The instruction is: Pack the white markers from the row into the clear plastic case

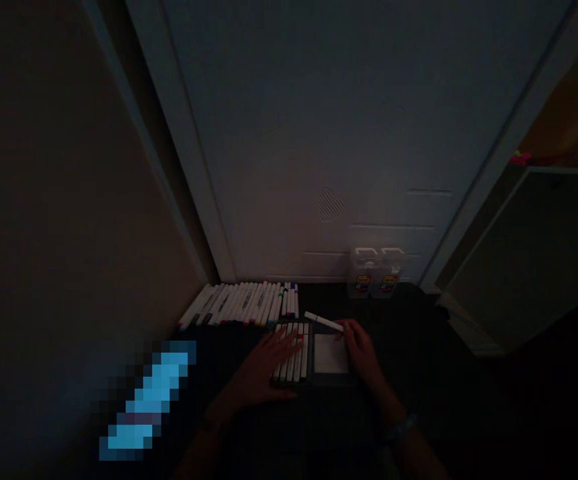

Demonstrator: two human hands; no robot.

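Observation:
In dim light, my right hand (357,343) pinches a white marker (323,321) near one end, and the marker slants up to the left. My left hand (271,365) lies with its fingers spread over a row of white markers (297,367) in one half of an opened clear case. Beside that row is the case's other half (333,380), with a pale card or sheet (331,353) in it. Behind my left hand, several more white markers (241,303) with coloured ends lie side by side on the dark surface.
Two clear plastic cases (375,273) with colourful labels stand upright at the back against a pale panel (269,167) that bears a heart relief. A brown wall or board (69,167) rises on the left. A blurred bright blue patch (149,400) is at lower left.

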